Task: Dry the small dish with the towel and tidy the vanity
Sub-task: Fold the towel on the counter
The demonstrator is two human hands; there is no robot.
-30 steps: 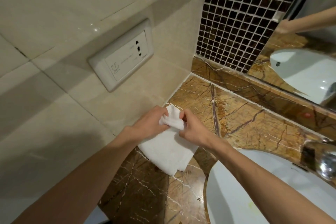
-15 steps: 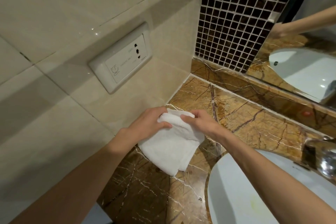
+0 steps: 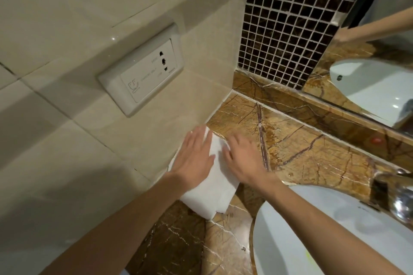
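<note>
A folded white towel (image 3: 212, 192) lies flat on the brown marble vanity top (image 3: 312, 154), against the beige wall tiles. My left hand (image 3: 194, 158) rests palm down on the towel's left half, fingers spread. My right hand (image 3: 243, 158) presses flat on its right half, fingers apart. Neither hand grips the cloth. No small dish is in view.
A white sink basin (image 3: 324, 236) fills the lower right, with a chrome tap (image 3: 400, 198) at its far edge. A wall socket plate (image 3: 143, 71) sits on the left wall. Dark mosaic tiles (image 3: 290, 18) and a mirror (image 3: 375, 69) stand behind the counter.
Both hands let go of the towel's top edge, which they were folding over, and now lie flat on the folded towel on the counter.
</note>
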